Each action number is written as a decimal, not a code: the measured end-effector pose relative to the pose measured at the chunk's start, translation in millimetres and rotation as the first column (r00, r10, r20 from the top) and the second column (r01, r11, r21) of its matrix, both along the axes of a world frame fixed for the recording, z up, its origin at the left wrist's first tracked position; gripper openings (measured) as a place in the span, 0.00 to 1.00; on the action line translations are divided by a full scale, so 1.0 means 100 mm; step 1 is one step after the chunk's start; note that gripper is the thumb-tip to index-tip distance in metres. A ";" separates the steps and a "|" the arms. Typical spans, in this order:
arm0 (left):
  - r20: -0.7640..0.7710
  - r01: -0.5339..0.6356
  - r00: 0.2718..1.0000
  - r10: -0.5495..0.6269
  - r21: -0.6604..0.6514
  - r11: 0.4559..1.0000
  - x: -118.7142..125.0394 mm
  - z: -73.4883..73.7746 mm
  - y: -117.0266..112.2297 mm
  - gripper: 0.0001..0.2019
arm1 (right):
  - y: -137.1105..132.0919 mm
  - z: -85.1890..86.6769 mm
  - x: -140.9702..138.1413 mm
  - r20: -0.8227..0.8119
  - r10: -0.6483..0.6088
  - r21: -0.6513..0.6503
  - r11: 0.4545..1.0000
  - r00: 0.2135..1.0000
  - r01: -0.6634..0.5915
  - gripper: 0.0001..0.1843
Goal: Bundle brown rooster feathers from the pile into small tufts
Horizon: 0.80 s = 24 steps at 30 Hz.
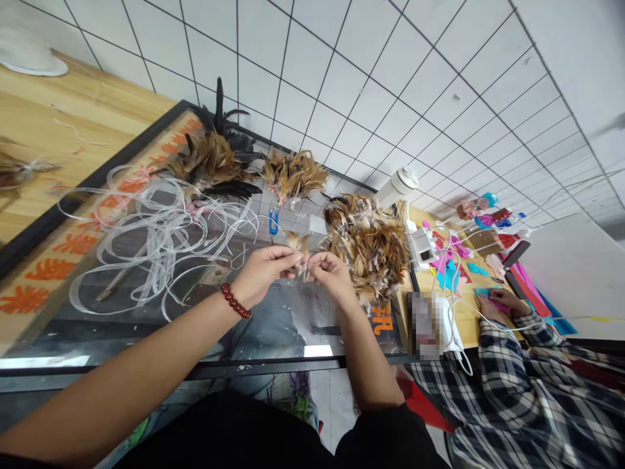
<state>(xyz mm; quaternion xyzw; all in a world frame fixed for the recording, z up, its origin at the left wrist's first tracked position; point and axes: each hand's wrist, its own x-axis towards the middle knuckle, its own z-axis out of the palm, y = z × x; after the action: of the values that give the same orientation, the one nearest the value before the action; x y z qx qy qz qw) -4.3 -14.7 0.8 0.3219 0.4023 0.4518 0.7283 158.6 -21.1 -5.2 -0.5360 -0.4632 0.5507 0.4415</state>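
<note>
Close together over the glass-topped table [195, 339], my two hands pinch a small tuft of brown feathers [297, 242]. My left hand [268, 270], with a red bead bracelet on its wrist, has thumb and forefinger closed at the base of the tuft. Touching the same base from the other side is my right hand [332, 277], its fingers curled. Pale quill ends show between the fingertips. Just beyond lie blue thread snips [274, 221]. A large heap of brown feathers [371, 244] lies right of my hands.
Loops of clear ribbon [161, 241] spread over the table's left. Feather bunches [295, 174] and dark-tipped feathers [209, 159] lie at the back. A white bottle [398, 185] and power strip [420, 246] stand right. A person in a plaid sleeve [505, 365] handles coloured paper alongside.
</note>
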 end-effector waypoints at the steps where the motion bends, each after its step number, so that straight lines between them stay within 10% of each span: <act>1: -0.017 0.009 1.000 -0.010 -0.015 1.000 0.01 -0.01 0.00 0.15 | 0.01 -0.01 0.00 -0.037 -0.031 0.011 0.999 0.999 0.032 0.19; 7: -0.039 0.005 0.999 -0.008 -0.066 0.998 0.03 -0.04 -0.01 0.15 | 0.02 0.02 0.06 -0.132 -0.199 0.044 0.977 0.971 0.206 0.24; 24: 0.008 0.106 0.994 -0.106 -0.152 0.983 0.05 -0.03 -0.03 0.15 | -0.09 -0.09 -0.15 -0.086 -0.198 0.271 0.939 0.976 0.214 0.13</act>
<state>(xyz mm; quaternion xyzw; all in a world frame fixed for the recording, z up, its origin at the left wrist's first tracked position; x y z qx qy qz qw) 0.4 -17.8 -1.9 0.2863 0.4181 0.3804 0.7736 144.0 -29.9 -14.0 -0.4979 -0.4645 0.4461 0.5808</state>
